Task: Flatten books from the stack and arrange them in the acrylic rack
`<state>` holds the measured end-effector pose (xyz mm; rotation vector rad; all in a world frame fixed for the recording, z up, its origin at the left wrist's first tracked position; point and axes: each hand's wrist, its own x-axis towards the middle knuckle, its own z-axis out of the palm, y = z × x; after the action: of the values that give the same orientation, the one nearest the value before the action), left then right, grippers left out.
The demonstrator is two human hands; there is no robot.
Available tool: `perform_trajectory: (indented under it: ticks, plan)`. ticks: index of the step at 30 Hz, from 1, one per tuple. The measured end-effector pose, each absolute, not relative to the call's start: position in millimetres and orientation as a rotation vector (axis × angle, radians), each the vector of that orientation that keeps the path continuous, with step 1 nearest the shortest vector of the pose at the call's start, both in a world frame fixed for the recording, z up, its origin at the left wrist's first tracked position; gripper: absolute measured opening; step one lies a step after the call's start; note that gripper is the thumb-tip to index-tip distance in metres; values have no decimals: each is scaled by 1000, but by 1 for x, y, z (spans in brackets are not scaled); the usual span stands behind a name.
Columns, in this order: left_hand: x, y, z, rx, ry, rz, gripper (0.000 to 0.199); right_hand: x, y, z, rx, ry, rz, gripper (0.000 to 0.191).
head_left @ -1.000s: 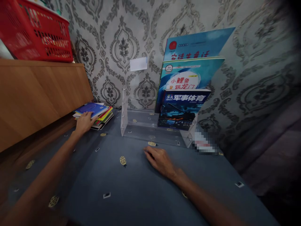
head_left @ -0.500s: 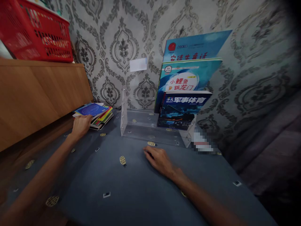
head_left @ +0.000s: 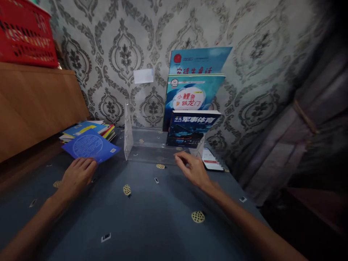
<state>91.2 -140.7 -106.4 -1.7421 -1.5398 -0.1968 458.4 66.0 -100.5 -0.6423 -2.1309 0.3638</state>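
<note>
A thin blue book (head_left: pixel 91 145) is gripped at its near edge by my left hand (head_left: pixel 78 172), tilted in front of the book pile (head_left: pixel 81 128). My right hand (head_left: pixel 191 168) is loosely curled, with nothing visible in its fingers. It overlaps the front of a clear stepped rack (head_left: pixel 152 154); whether it touches the rack I cannot tell. Standing on the right side of the rack are a dark military book (head_left: pixel 187 130), a teal carp-story book (head_left: pixel 201 90) behind it, and a light-blue fairy-tale book (head_left: pixel 201 58) at the back.
A phone (head_left: pixel 213 159) lies right of the rack. The tablecloth (head_left: pixel 152 217) is dark blue with pineapple prints. At left, a red basket (head_left: pixel 27 40) rests on a wooden cabinet (head_left: pixel 40 105). Patterned wallpaper backs the table, and a curtain (head_left: pixel 274 134) hangs at right.
My left hand has drawn the blue book off the pile toward me, exposing a lighter blue book there. My right hand has come closer to the rack's right side. The view has turned rightward.
</note>
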Motion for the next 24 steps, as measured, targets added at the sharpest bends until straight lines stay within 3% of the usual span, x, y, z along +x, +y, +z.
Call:
perform_trajectory:
  ticks: [4,9,14,18,24]
  plan:
    - [136,-156,-125,-1849,-1543,-218,25,466,53,-97,-597,-2139,421,23]
    - [201,-163,-143,-2081,-1671,-204,17,446,18,-136,-472,-2249,487,21]
    - [255,-156,-141,-2254,-1633,-303,13,438,-3,-149,-299,-2279,469,19]
    - [288,-146,-133,-2391,-1613,-315,12,447,-3,-144,-394,-2213,405,20]
    - [310,-134,-138,-2579,-1469,-354,32,470,2,-154,-625,-2266,403,23]
